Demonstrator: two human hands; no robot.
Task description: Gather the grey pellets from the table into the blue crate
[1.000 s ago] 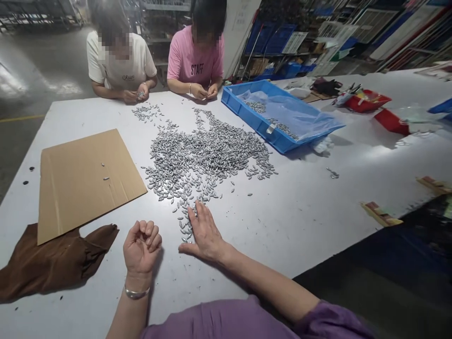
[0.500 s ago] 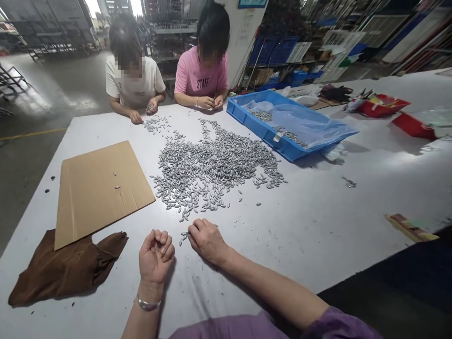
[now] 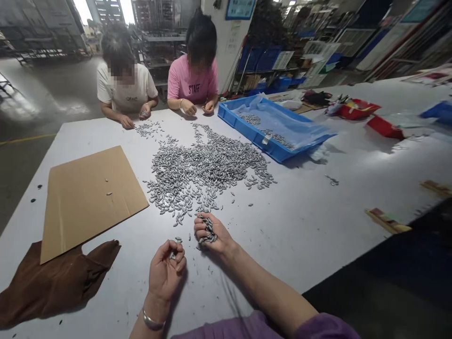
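In front of me a broad heap of small grey, spindle-shaped pieces (image 3: 212, 162) lies spread on the white table (image 3: 275, 249). My right hand (image 3: 215, 233) is turned palm up at the heap's near edge, its fingers curled around a handful of these grey pieces. To its left, my left hand (image 3: 167, 268) has its fingers bent inward, with at least one grey piece showing between them. A loose grey piece (image 3: 178, 239) is close to the left fingertips. What the pieces are I cannot tell.
A cardboard sheet (image 3: 93, 200) lies at left, partly over a brown cloth (image 3: 60, 287). A blue tray (image 3: 243, 129) lined with plastic film holds more pieces. Across the table, a person in white (image 3: 123, 89) and a person in pink (image 3: 193, 80) handle pieces. Red bins (image 3: 383, 127) stand at right.
My right hand has turned from palm down to palm up, showing a handful of pieces. My left hand has come nearer the right, and a piece now shows in its fingers. The view has shifted.
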